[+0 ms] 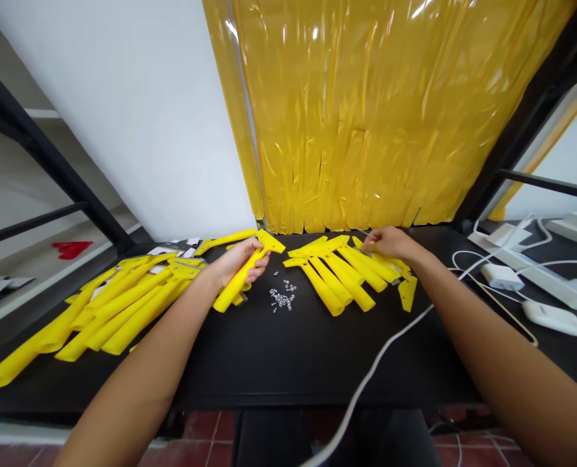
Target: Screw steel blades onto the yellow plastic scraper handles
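My left hand (249, 259) is wrapped round a yellow plastic scraper handle (234, 285), its flared head pointing up and away and its rounded end towards me. My right hand (388, 243) is closed in a pinch at the far right of the table, above a row of similar yellow handles (334, 279). A thin, light rod (365, 232) sticks out from its fingertips; its kind is too small to tell. Between my hands lies a loose heap of small metal screws and nuts (282, 298).
A pile of yellow handles (117, 301) covers the left of the black table (288, 363). A white cable (370, 370) crosses the front. Chargers (502, 277) and a power strip (536, 259) lie at the right. A yellow plastic curtain (366, 117) hangs behind.
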`<control>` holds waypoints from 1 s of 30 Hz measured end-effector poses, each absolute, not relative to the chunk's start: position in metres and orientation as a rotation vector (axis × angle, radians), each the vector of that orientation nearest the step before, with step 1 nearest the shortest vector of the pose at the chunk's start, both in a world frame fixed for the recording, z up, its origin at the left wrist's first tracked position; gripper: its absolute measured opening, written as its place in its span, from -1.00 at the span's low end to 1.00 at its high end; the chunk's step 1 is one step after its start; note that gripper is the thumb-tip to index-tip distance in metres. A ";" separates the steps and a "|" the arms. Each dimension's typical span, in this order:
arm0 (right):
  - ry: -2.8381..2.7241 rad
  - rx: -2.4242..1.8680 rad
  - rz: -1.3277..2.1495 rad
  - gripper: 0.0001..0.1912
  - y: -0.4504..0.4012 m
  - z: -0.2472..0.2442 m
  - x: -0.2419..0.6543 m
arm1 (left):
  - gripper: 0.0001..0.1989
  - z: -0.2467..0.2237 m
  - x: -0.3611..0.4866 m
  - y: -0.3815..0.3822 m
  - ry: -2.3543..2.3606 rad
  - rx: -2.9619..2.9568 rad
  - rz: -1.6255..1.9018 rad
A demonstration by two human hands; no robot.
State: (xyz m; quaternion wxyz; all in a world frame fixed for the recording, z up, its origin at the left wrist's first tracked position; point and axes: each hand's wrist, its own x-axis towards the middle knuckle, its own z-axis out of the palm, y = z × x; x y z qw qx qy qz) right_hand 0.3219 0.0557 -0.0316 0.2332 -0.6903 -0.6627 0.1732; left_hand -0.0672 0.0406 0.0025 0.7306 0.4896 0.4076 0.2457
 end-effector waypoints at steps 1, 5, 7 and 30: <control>-1.811 -1.864 0.485 -0.83 0.054 -0.030 0.322 | -0.81 0.003 -0.067 0.039 0.909 1.100 0.508; -1.684 -1.717 0.532 -0.77 0.048 -0.021 0.319 | -0.81 0.007 -0.060 0.029 0.914 1.217 0.525; -1.587 -1.631 0.555 -0.78 0.045 -0.018 0.318 | -0.84 0.009 -0.055 0.023 0.899 1.278 0.567; -1.245 -0.970 1.346 -0.67 -0.030 0.008 0.193 | -0.85 0.005 -0.017 -0.014 0.810 1.504 0.481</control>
